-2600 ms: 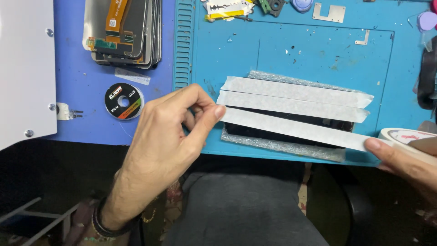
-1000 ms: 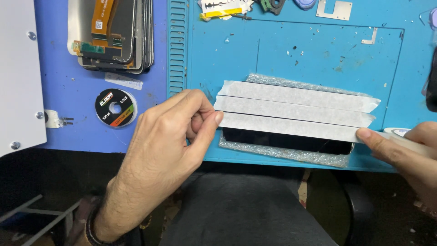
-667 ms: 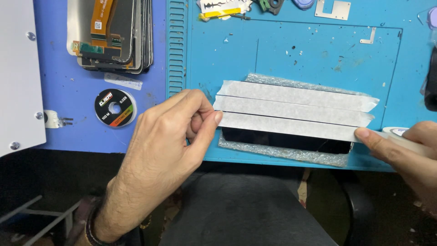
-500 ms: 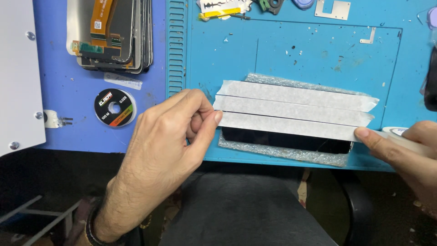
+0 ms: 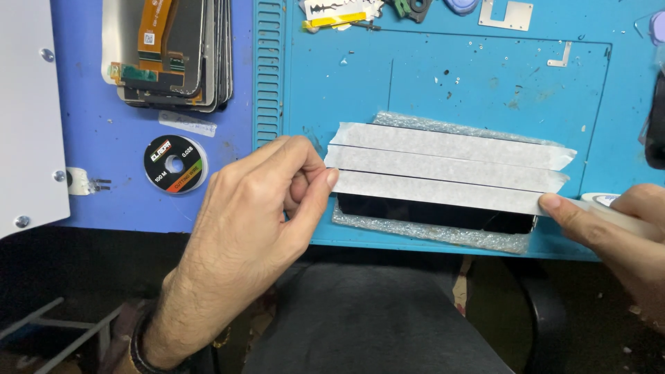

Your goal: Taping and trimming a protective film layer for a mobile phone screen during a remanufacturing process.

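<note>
A dark flat screen panel lies on a sheet of bubble wrap near the front edge of a blue work mat. Three strips of white tape run across the panel side by side. My left hand pinches the left end of the lowest strip between thumb and forefinger. My right hand holds a white tape roll at the strip's right end, with one fingertip pressed on the tape.
A stack of phone screens with orange flex cables lies at the back left. A small black wire spool sits before it. A white panel with screws stands at the far left. Small tools and metal parts line the mat's far edge.
The lowest strip, slanting off toward the roll 2.6 s ago, now lies flat and parallel on the panel. My right hand has moved in to its right end. The left hand has stayed put.
</note>
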